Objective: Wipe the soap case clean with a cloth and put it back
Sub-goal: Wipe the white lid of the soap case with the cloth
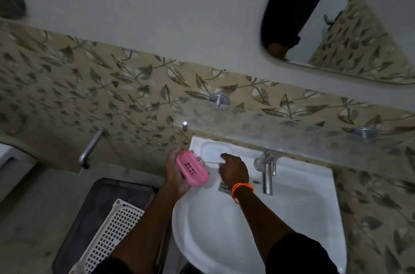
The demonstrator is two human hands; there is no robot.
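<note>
- Fingers (174, 154) of the left hand (177, 172) wrap the pink soap case (192, 169) from below, holding it just off the left rim of the sink (292, 217), its slotted face turned up.
- Fingers of the right hand (233, 170) curl down onto the sink's back ledge, beside the moulded soap recess (213, 152); a patterned, greyish cloth (223, 187) peeks out under the palm, and whether they already pinch it I cannot tell.
- My reading: the step in hand is picking up the cloth, with the wiping not yet begun.
- To do it well, gather the cloth into a firm wad so it does not drag into the basin, then bring it to the case rather than the case to it.
- Keep the case gripped by its long edges, leaving the slotted face free; work the cloth into the slots, where residue likely sits.
- Wipe over the sink so drips fall inside.
- The tap (267, 172) stands close to the right wrist, which wears an orange band (241, 188); mind the elbow room.
- A white basket (112, 229) sits on the floor to the left, below the case; a slip would likely land there.
</note>
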